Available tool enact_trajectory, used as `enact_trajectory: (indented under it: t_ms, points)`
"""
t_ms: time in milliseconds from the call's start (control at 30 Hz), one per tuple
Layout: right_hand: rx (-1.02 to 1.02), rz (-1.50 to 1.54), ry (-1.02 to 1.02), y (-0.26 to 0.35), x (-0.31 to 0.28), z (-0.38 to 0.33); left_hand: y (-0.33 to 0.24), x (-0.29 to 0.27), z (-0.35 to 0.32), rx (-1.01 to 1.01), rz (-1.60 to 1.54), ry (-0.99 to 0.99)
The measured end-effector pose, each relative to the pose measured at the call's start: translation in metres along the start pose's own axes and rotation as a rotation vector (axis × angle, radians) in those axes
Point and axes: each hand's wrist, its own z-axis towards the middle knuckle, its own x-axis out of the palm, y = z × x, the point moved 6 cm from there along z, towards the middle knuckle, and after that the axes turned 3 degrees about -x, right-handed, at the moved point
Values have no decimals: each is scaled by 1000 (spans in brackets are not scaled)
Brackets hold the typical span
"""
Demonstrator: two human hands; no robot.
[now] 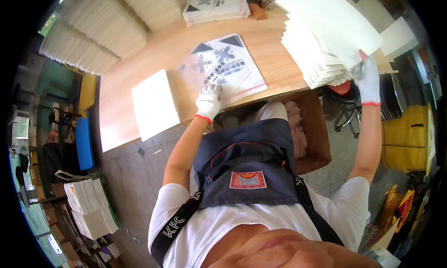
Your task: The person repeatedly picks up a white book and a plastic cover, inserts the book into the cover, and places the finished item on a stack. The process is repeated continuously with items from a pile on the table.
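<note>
A pile of clear plastic bags (233,65) with black printed drawings and a pink line lies near the table's front edge. My left hand (209,102), in a white knit glove with a red cuff, is closed on the near left edge of the top bag; that bag's left side looks blurred. Far to the right, my right hand (368,79), gloved the same way, pinches the near right corner of a white paper sheet (333,21). This sheet lies over a fanned stack of white paper (312,58). Part of the right hand's fingers is hidden.
A white paper stack (156,105) lies at the table's left front. Tall paper piles (98,26) fill the back left. A bundle of packed bags (216,7), a jar (267,1) and an orange-brown block (257,12) stand behind. Below is an open carton (319,137).
</note>
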Motion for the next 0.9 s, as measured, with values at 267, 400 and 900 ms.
enact_trajectory:
  t_ms: [267,400,900]
  points:
    - [598,28,391,-138,81,-161,17,11,-20,-37,-203,1]
    - [752,297,342,-203,75,-179,15,3,-22,17,-193,-101]
    - [722,446,118,-266,83,-188,30,-5,-16,-10,-622,-106]
